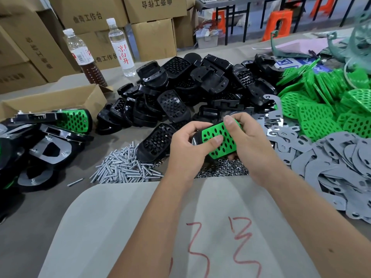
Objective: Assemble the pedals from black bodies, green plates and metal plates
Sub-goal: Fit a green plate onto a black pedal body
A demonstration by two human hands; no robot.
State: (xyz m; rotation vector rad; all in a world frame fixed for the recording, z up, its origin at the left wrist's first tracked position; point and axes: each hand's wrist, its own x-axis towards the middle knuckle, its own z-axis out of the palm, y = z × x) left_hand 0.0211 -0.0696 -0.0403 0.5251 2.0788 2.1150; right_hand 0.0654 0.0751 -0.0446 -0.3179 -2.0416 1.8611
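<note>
Both hands, left hand (187, 146) and right hand (246, 137), gripped one green plate (220, 139) on a black body (197, 138). Bottle (120, 47) beyond them read "凉白开".

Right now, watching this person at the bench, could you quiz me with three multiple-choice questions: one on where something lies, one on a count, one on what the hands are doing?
1. Where is the pile of screws?
A. beside the left hand
B. inside the cardboard box
C. on the green plates

2. How many bottles stand at the back?
A. one
B. two
C. four

3. The two hands hold:
A. nothing
B. a bottle
C. a pedal with a green plate

Answers: 1 A, the screws lie on the table beside the left hand. 2 B, two stand by the boxes. 3 C, left and right hand grip the pedal.
</note>
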